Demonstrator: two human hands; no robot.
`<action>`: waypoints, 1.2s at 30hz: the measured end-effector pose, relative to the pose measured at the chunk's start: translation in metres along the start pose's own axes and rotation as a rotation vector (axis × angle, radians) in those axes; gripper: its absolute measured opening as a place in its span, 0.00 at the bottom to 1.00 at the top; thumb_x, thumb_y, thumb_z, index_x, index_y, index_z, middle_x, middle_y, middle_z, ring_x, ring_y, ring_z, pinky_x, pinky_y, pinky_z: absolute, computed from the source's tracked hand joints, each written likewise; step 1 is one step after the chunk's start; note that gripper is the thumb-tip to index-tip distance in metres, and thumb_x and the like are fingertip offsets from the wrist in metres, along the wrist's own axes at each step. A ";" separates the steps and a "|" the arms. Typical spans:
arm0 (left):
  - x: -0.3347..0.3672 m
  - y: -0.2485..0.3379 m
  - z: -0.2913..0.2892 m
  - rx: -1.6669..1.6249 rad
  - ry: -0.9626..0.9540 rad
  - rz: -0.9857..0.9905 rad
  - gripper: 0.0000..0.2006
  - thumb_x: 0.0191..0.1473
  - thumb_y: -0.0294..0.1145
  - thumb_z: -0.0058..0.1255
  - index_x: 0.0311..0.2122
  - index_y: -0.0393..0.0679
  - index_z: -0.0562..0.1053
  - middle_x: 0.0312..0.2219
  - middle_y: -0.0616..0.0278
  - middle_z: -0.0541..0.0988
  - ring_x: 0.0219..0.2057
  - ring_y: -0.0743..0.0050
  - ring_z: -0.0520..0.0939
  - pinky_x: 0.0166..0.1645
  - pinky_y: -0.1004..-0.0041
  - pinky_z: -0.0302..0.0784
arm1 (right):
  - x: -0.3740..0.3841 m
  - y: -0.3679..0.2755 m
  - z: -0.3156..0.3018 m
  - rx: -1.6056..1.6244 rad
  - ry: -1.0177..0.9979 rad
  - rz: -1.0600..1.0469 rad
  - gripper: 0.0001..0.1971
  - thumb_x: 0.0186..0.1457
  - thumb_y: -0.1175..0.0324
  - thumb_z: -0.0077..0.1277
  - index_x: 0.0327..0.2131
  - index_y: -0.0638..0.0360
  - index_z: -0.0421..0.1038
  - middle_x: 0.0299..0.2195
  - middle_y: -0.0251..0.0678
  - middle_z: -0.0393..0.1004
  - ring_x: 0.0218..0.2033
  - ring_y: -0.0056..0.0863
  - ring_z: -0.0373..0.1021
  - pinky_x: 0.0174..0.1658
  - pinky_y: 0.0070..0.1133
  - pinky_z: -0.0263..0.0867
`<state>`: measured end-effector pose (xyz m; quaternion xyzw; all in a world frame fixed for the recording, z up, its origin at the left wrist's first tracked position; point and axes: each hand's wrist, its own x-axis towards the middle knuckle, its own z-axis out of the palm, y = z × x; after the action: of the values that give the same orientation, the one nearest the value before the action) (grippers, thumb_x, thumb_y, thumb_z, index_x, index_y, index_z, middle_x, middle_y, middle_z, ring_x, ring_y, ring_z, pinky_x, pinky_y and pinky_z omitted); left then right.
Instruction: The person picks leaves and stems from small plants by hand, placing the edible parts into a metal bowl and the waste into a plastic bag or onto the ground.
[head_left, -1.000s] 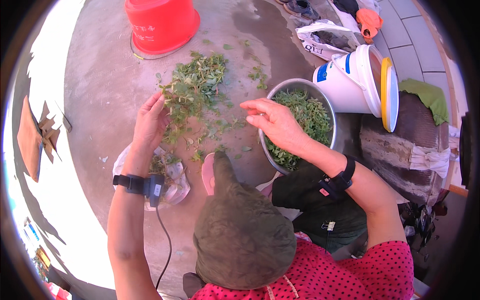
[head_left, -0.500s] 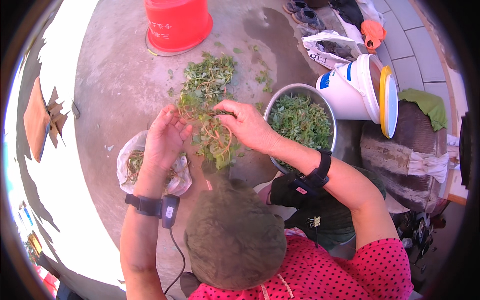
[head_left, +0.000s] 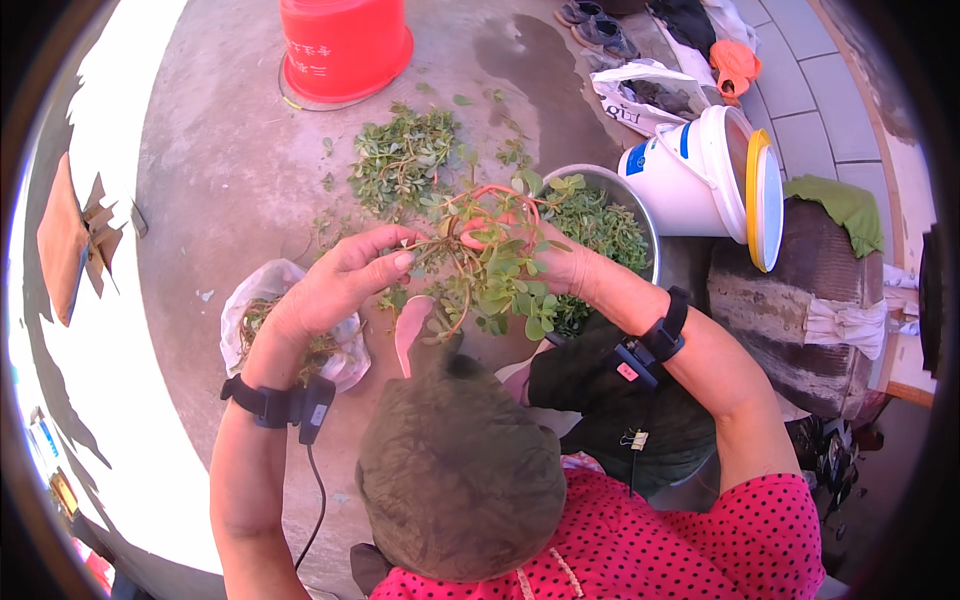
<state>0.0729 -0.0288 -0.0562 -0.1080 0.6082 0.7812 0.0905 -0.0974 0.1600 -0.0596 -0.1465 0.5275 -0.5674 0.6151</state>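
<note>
A leafy purslane plant (head_left: 512,285) with reddish stems is held up in front of me. My right hand (head_left: 562,262) is closed round its stems, partly hidden behind the leaves. At the plant's root end, my left hand (head_left: 345,282) pinches with thumb and forefinger. Beyond both hands a pile of purslane (head_left: 400,155) lies on the concrete floor. Beside my right forearm stands a metal basin (head_left: 656,225) filled with more purslane. Under my left wrist sits a white plastic bag (head_left: 238,312) with stems and scraps in it.
A red bucket (head_left: 345,45) stands at the far side. To the right lie a tipped white bucket (head_left: 668,170) with a yellow-rimmed lid (head_left: 768,200), a white bag (head_left: 640,95) and shoes (head_left: 603,35). A dark jar (head_left: 790,290) carries a green cloth (head_left: 835,212). Cardboard (head_left: 65,240) lies left.
My right hand has lifted the purslane plant and drawn it to the right, away from the pile. My left hand, its fingers apart before, now pinches the root end.
</note>
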 end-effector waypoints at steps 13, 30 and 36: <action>-0.005 0.004 0.006 0.096 -0.105 -0.080 0.12 0.63 0.37 0.39 0.38 0.38 0.70 0.25 0.70 0.69 0.29 0.82 0.69 0.37 0.78 0.68 | 0.018 0.003 0.021 -0.074 0.117 -0.060 0.14 0.51 0.60 0.58 0.38 0.57 0.73 0.32 0.28 0.74 0.34 0.17 0.69 0.39 0.19 0.66; 0.016 -0.002 0.022 -0.366 0.207 -0.162 0.13 0.62 0.39 0.40 0.41 0.41 0.70 0.32 0.68 0.75 0.29 0.86 0.73 0.27 0.85 0.62 | 0.023 0.001 0.019 -1.256 0.379 -0.858 0.12 0.41 0.78 0.56 0.33 0.59 0.74 0.27 0.33 0.69 0.30 0.32 0.68 0.33 0.24 0.65; 0.018 -0.005 0.019 -0.330 0.121 -0.217 0.14 0.62 0.39 0.41 0.41 0.39 0.74 0.31 0.69 0.75 0.25 0.89 0.68 0.25 0.85 0.60 | 0.023 0.000 0.018 -1.484 0.405 -0.887 0.13 0.40 0.77 0.57 0.33 0.55 0.74 0.25 0.31 0.68 0.30 0.31 0.68 0.32 0.26 0.66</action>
<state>0.0562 -0.0088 -0.0616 -0.2330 0.4609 0.8480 0.1187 -0.0874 0.1329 -0.0638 -0.5951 0.7529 -0.2805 -0.0197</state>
